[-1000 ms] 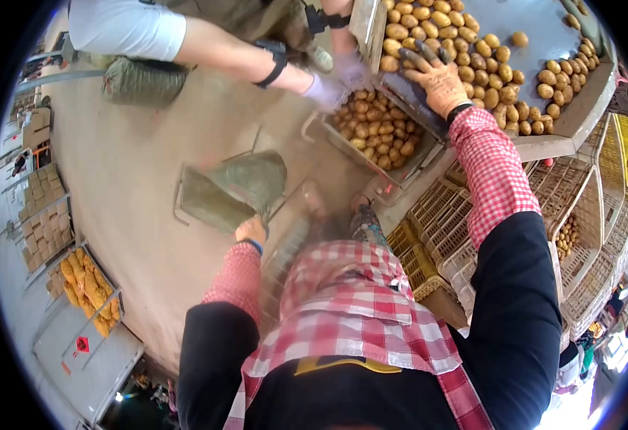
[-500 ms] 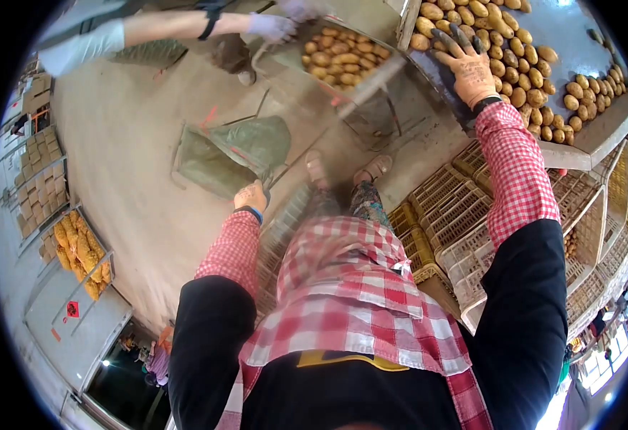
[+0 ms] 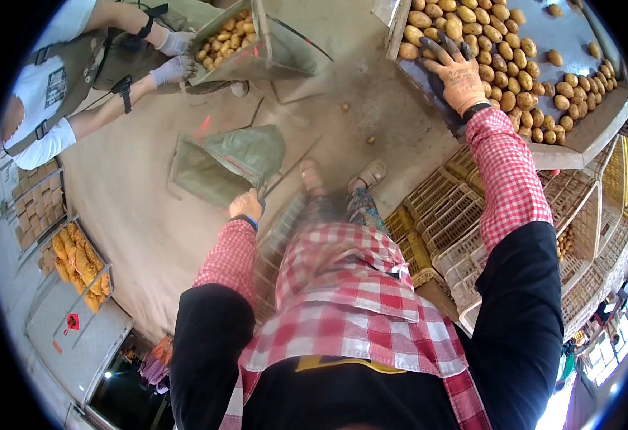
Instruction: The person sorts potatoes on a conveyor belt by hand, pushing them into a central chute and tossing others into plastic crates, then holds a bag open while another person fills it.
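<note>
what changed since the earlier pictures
A co-worker's gloved hands have moved the green bag of potatoes leftward, away from the grey table. Two brown potatoes now show on the tan floor. The left hand still grips the open green sack; the right hand stays against the yellow potatoes.

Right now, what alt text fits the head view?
A person's gloved right hand rests against potatoes spread on a bluish table, while the left hand holds the edge of a green sack. At upper left, a co-worker's gloved hands hold a potato-filled container.
</note>
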`<state>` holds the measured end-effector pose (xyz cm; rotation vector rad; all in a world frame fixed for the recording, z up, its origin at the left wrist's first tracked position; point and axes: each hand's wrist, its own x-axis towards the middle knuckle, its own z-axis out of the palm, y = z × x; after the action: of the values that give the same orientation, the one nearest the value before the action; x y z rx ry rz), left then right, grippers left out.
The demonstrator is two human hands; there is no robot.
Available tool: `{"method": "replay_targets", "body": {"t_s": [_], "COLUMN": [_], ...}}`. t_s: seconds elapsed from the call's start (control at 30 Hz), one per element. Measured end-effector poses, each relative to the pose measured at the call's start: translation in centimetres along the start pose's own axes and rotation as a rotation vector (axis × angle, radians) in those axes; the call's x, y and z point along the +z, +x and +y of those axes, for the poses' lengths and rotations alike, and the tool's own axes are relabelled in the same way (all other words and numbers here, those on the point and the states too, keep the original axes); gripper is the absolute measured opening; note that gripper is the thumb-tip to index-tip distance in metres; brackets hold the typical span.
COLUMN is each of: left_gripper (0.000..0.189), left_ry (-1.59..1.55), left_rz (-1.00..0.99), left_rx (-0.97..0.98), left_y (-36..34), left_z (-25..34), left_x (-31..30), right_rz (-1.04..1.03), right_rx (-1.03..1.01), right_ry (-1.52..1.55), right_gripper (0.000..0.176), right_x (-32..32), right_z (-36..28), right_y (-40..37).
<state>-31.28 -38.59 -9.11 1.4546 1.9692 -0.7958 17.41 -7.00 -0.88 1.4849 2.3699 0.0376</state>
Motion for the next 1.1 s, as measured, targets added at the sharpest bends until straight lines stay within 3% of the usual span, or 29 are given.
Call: {"method": "replay_targets", "body": {"t_s": [0.5, 0.57, 0.7, 1.1], "left_gripper": [0.027, 0.027, 0.026, 0.025], "left_ry": [-0.035, -0.039, -0.052, -0.012], "left_rz": [0.007, 0.010, 0.022, -0.047], "left_rx": [0.123, 0.146, 0.155, 0.140], "left_y": [2.1, 1.4, 1.5, 2.0], "left_z": [-1.1, -1.6, -1.0, -1.1], "left_x": [-0.3, 0.0, -0.6, -0.6], "right_rz": [0.134, 0.064, 0.200, 0.123], "right_rx": [-0.089, -0.051, -0.119, -0.081], "right_ry": [0.055, 0.096, 0.117, 0.134], "right_gripper": [0.056, 0.056, 0.057, 0.058], "right_x": [1.1, 0.5, 1.3, 0.2], "right_z": [0.8, 0.3, 1.0, 0.6], "right_y": [0.1, 0.0, 0.1, 0.1]}}
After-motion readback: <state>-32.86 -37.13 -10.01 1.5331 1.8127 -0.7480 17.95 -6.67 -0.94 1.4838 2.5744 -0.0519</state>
